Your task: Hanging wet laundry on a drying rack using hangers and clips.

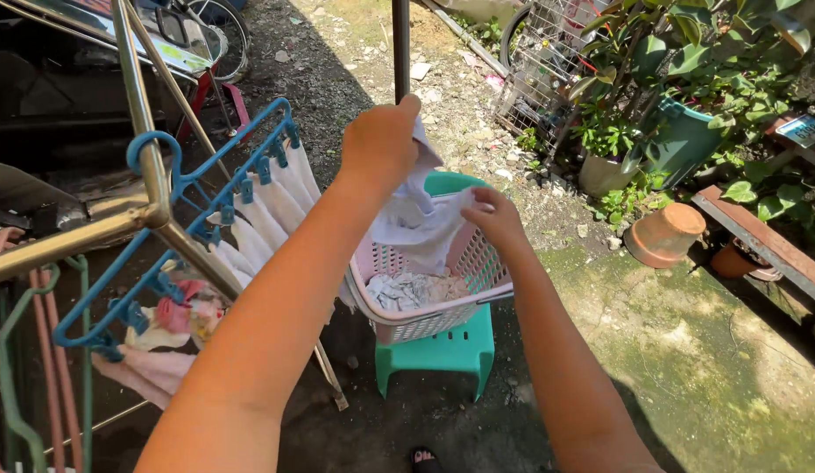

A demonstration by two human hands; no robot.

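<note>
My left hand is raised above a pink laundry basket and grips the top of a white cloth. My right hand pinches the same cloth lower down, at its right edge. The cloth hangs between both hands over the basket, which holds more crumpled pale laundry. The basket rests on a green plastic stool.
A blue clip hanger with white cloths hangs from a metal drying rack at the left. A dark pole stands behind the basket. Potted plants, a tipped clay pot and a wire cage stand at the right.
</note>
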